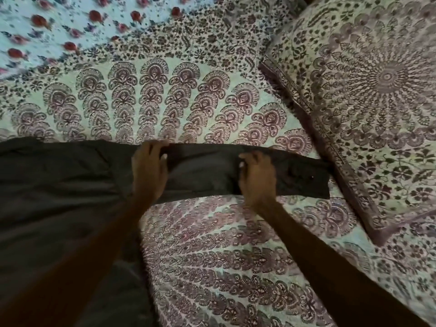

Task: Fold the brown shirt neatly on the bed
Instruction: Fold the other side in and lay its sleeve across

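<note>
Fingers (157, 145) of the left hand (148, 168) curl over the far edge of a sleeve (203, 171), with the thumb laid on top of the cloth, so this hand grips the sleeve where it leaves the body of the brown shirt (47, 197). The body of the shirt lies spread over the left side of the bed (165, 90) and runs down to the near left corner, partly under the left forearm. From there the sleeve stretches flat to the right as a dark band across the middle of the bed.

Farther right, the right hand (257, 178) sits on the sleeve with its fingers (245, 159) bent and the tips turned toward the left hand; they pinch the cloth, though blur hides how much of it they hold. Beyond this hand the cuff end of the sleeve lies flat, its end touching the edge of a pillow (377, 90).

The pillow fills the right side of the bed, in the same purple print as the bedspread. At the far left corner lies a pale sheet (47, 43) with red flowers.
</note>
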